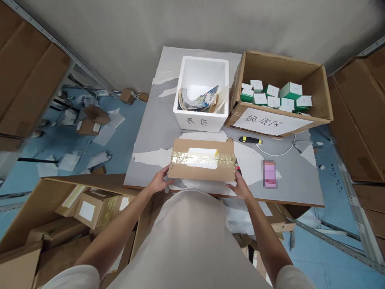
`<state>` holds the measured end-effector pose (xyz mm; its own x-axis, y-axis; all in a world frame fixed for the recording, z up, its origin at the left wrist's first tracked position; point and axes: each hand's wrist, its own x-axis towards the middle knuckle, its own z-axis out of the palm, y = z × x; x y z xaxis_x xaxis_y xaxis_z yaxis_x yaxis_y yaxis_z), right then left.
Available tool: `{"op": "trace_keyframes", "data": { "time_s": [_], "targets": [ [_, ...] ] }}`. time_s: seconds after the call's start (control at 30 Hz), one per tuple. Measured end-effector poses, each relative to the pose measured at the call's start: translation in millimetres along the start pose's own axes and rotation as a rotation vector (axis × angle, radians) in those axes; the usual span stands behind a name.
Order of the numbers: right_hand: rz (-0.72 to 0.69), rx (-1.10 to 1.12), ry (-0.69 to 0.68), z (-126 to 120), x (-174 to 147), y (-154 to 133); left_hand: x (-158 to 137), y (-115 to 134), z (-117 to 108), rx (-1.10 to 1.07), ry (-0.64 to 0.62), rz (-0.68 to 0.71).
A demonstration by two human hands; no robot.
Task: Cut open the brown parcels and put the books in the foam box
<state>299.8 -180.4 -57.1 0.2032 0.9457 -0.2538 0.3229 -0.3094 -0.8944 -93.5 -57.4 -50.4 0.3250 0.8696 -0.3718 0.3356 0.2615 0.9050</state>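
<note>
A taped cardboard box [180, 170] with a white label [203, 158] on top lies at the near edge of the table, in front of my body. My left hand [159, 180] grips its left end near the front corner, thumb apart from the fingers. At the opposite end my right hand [240, 186] holds the right side, its fingertips partly hidden beside the box. Clear, yellowish tape runs along the top of the box. Just beyond the box, to the right, a black and yellow utility knife [250, 140] rests on the table.
A white foam box [201, 122] with papers and a large carton [326, 96] of green-and-white boxes stand at the back of the table [153, 120]. A blurred pink item [270, 174] lies at right. Below left is a big carton [22, 208] of parcels. Shelving flanks both sides.
</note>
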Motion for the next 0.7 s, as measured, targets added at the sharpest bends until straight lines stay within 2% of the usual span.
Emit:
{"op": "trace_keyframes", "data": {
  "time_s": [0.07, 0.17, 0.3, 0.37, 0.43, 0.57, 0.7],
  "targets": [
    [-0.004, -0.009, -0.014, 10.6, 0.3, -5.7, -4.2, -0.9, 8.2, -0.005, -0.028, -0.004],
    [-0.001, 0.046, 0.006, 18.5, 4.4, -15.8, -3.2, 8.5, 17.1, -0.03, 0.02, -0.028],
    [0.011, 0.077, 0.046, 6.7, 12.2, -33.6, 9.0, 39.1, 9.6, 0.007, 0.139, 0.021],
    [0.023, 0.022, 0.101, -1.0, 18.7, -44.8, 18.5, 55.5, 2.4, 0.056, 0.194, 0.058],
    [0.044, -0.043, 0.153, -4.6, 27.4, -54.4, 29.2, 66.9, -1.8, 0.1, 0.211, 0.033],
    [0.112, -0.151, 0.182, -0.4, 47.2, -60.0, 48.9, 72.0, 1.7, 0.195, 0.219, -0.091],
    [0.166, -0.13, 0.159, 4.2, 59.5, -53.2, 59.9, 68.6, 8.8, 0.279, 0.236, -0.074]
  ]
}}
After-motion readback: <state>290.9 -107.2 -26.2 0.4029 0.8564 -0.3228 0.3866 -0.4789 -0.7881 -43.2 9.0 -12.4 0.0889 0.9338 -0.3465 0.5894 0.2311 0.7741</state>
